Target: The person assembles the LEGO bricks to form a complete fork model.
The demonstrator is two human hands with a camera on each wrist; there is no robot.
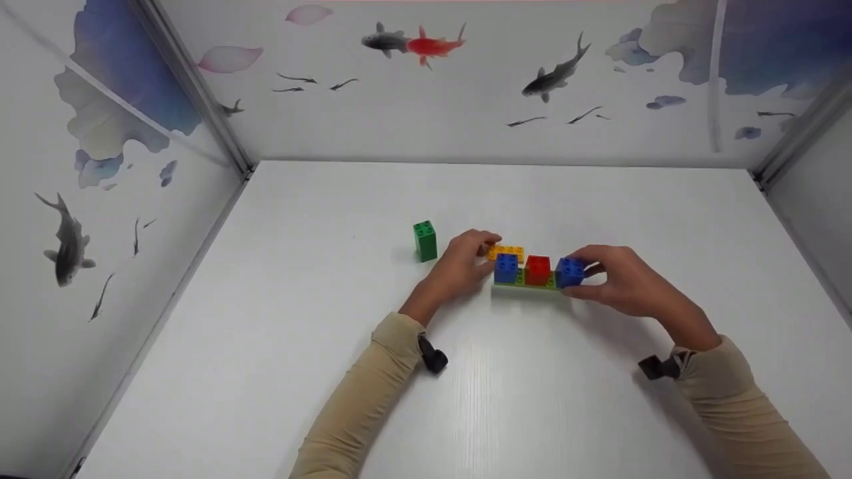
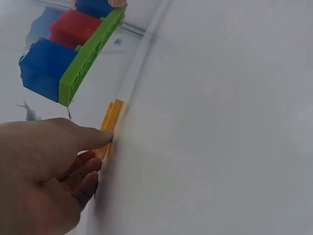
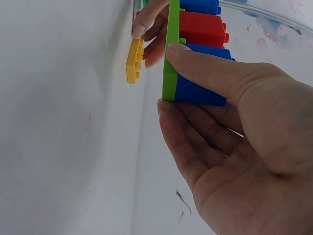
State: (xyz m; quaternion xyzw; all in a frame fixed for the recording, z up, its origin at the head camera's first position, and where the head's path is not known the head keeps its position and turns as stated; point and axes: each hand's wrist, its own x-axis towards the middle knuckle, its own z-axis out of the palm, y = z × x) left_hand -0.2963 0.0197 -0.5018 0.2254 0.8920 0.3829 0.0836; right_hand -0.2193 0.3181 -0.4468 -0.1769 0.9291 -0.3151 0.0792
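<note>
My right hand (image 1: 626, 283) pinches the right end of a light green building plate (image 2: 90, 58), its thumb lying against the plate in the right wrist view. Along that plate stand a blue brick (image 1: 506, 270), a red brick (image 1: 538, 271) and another blue brick (image 1: 570, 273) at the gripped end. The plate is lifted off the table. Behind its left end, a flat yellow brick (image 1: 514, 251) is pinched by my left hand (image 1: 458, 266). Thumb and fingers meet at one end of the yellow brick, which stays low by the table (image 2: 210, 137), apart from the green plate.
A tall green block (image 1: 426, 242) stands upright on the white table, just left of my left hand. White panels (image 1: 466, 126) printed with fish close off the back and sides. Each sleeve cuff carries a small black camera (image 1: 434, 358).
</note>
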